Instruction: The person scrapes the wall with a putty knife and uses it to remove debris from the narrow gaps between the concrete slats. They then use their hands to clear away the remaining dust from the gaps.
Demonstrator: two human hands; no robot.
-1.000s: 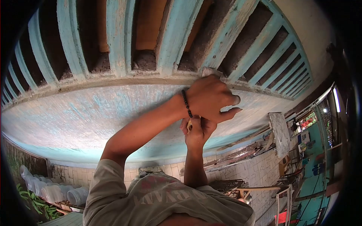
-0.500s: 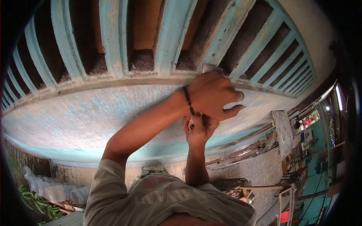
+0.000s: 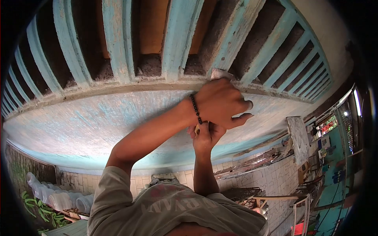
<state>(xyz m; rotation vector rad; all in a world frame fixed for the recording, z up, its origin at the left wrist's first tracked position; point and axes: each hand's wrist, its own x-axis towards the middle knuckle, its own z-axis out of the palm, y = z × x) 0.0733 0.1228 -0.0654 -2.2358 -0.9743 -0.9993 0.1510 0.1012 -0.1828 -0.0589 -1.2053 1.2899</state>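
Note:
My left hand (image 3: 222, 102), with a dark beaded bracelet on its wrist, is closed round a tool whose flat, worn blade (image 3: 220, 74) sticks out past the knuckles. This blade touches the foot of a turquoise slat (image 3: 232, 37), at the dusty ledge (image 3: 157, 84). Two fingers of that hand stick out to the right. Just below the left wrist, my right hand (image 3: 205, 137) grips a yellowish handle (image 3: 197, 129). Whether handle and blade are one piece is hidden under the left hand. Beneath the ledge is a wall (image 3: 98, 122) with patchy whitish and blue paint.
Clear plastic containers (image 3: 61, 198) stand at lower left beside green leaves (image 3: 37, 210). At right are a worn board (image 3: 298, 139), a wooden frame (image 3: 301, 216) and a tiled floor (image 3: 271, 183). More slats run along the top.
Both hands have shifted very slightly, and a little more of the blade shows above the left knuckles. Less of the yellowish handle is visible. The grips look the same.

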